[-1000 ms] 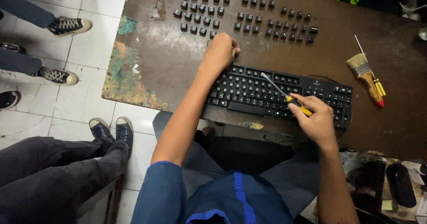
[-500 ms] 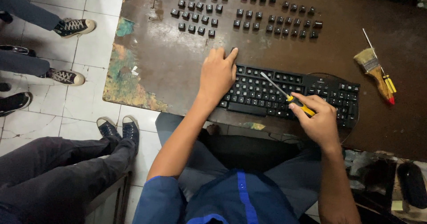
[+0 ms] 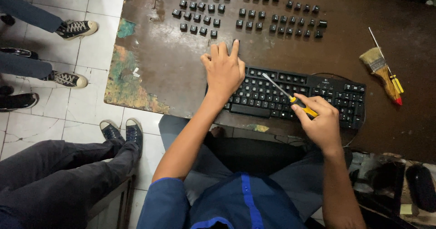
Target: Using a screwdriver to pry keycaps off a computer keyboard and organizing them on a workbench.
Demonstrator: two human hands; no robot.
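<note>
A black keyboard (image 3: 331, 95) lies near the front edge of a worn brown table (image 3: 172, 65). My left hand (image 3: 225, 70) rests flat over the keyboard's left end, fingers stretched toward the table top and holding nothing. My right hand (image 3: 320, 124) grips a screwdriver (image 3: 277, 87) by its yellow and black handle. The metal shaft slants up and left, and its tip rests among the keys in the keyboard's middle. Several loose black keycaps (image 3: 247, 11) sit in tidy rows at the far side of the table, apart from both hands.
A paintbrush (image 3: 379, 65) and a thin second screwdriver (image 3: 394, 81) lie at the table's right. Other people's legs and sneakers (image 3: 75, 29) stand on the white tiled floor at left, and one seated person's shoes (image 3: 122, 131) are close to the table's corner.
My left hand has drawn back from the keycap rows to the keyboard's left end. My right hand keeps the screwdriver on the keys.
</note>
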